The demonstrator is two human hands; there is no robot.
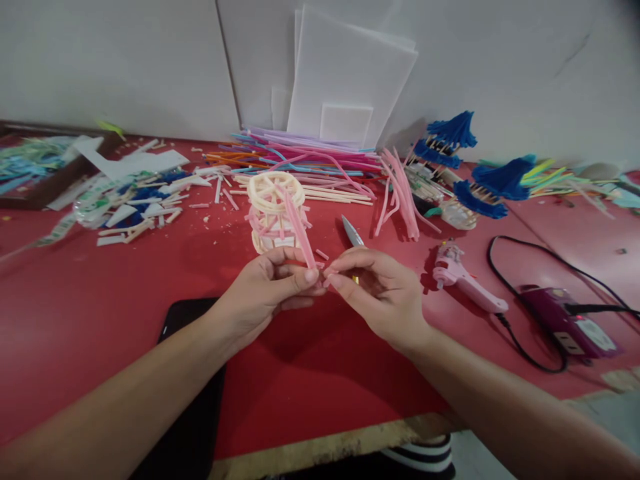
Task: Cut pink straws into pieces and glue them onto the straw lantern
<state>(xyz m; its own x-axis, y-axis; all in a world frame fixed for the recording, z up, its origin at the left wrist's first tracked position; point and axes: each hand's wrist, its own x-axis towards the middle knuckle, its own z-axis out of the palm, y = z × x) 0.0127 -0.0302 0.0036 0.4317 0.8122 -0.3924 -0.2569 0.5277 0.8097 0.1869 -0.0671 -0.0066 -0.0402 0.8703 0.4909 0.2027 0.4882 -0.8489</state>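
My left hand is closed around the base of a small straw-built model, a cream wheel on a pink and cream frame, held just above the red table. Its thumb and fingers pinch a pink straw that leans against the model. My right hand meets the left at the fingertips and pinches the lower end of the same pink straw. Scissors lie just behind my right hand, partly hidden by it.
A pink glue gun lies to the right, near a purple power strip and black cable. Loose coloured straws and white sheets sit at the back. Blue-topped straw models stand at right, cut scraps at left, a black phone near my left forearm.
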